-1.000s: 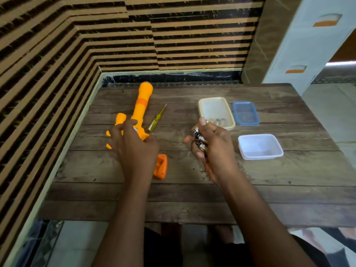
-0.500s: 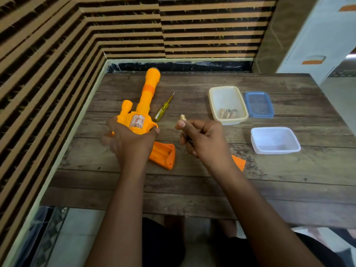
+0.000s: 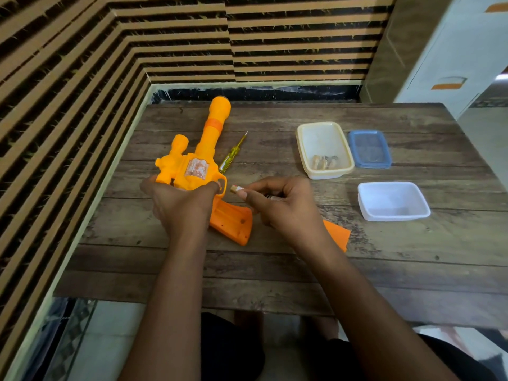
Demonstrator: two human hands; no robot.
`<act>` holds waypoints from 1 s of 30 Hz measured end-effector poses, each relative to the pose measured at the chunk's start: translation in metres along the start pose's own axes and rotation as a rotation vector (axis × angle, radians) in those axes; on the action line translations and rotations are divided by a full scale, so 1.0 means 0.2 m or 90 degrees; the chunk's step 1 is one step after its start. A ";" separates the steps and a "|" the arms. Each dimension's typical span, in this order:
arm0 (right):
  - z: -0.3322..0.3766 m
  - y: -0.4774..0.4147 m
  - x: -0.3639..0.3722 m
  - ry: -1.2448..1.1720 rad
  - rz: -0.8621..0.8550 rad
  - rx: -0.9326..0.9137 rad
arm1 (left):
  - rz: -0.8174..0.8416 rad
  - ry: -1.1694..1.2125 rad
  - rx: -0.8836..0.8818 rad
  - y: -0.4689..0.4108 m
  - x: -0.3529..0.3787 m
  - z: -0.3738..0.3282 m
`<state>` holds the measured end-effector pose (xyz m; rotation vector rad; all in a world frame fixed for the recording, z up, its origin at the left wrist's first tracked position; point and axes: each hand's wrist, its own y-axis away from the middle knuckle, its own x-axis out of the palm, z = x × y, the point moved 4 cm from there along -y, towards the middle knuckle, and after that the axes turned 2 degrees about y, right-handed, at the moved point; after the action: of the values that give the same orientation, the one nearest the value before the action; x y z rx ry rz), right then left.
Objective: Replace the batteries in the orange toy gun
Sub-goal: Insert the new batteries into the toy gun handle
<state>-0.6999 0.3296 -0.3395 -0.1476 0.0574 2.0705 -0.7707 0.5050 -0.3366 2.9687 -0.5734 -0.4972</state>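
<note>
While gripping the toy gun (image 3: 203, 149) by the worktop (image 3: 275, 273)'s left edge in curled left hand (image 3: 181, 207) fingers, pinches a battery (image 3: 235, 188) between right hand (image 3: 286, 207) fingers, beside the trigger.

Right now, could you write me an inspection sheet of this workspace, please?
Surface: wooden table, worn planks.
Job's things: orange toy gun, barrel pointing away; battery near its trigger guard; batteries in the cream tub; yellow screwdriver beside the barrel; flat orange piece, partly hidden by the right forearm.
Clutter: blue lid; white tub.
Hands: left hand grips the gun's body; right hand pinches the battery.
Cables: nothing seen.
Surroundings: striped wall; white cabinet.
</note>
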 end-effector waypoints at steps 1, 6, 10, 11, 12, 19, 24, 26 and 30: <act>0.01 0.00 0.00 -0.003 -0.001 -0.005 | -0.008 0.020 -0.003 0.00 0.00 0.00; 0.05 0.01 -0.02 0.018 0.006 -0.035 | -0.018 0.112 -0.032 0.01 0.03 0.02; 0.08 0.04 0.00 0.155 0.021 -0.078 | -0.007 0.164 -0.026 0.01 0.06 0.04; 0.09 0.05 0.00 0.181 0.020 -0.096 | 0.000 0.180 -0.031 0.01 0.06 0.04; 0.11 0.06 0.00 0.198 0.013 -0.122 | 0.008 0.197 -0.035 0.01 0.07 0.04; 0.14 0.06 -0.02 0.361 -0.034 -0.294 | 0.042 0.261 -0.039 0.02 0.10 0.03; 0.11 0.06 0.00 0.438 -0.017 -0.334 | 0.063 0.286 -0.055 0.05 0.12 0.03; 0.12 0.06 -0.01 0.470 -0.031 -0.347 | 0.070 0.296 -0.056 0.07 0.13 0.03; 0.15 0.06 -0.01 0.540 -0.050 -0.370 | 0.082 0.306 -0.061 0.08 0.16 0.03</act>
<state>-0.7120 0.3254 -0.3103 -1.3460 -0.0364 1.7584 -0.7501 0.4780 -0.3486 2.7827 -0.6531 0.1943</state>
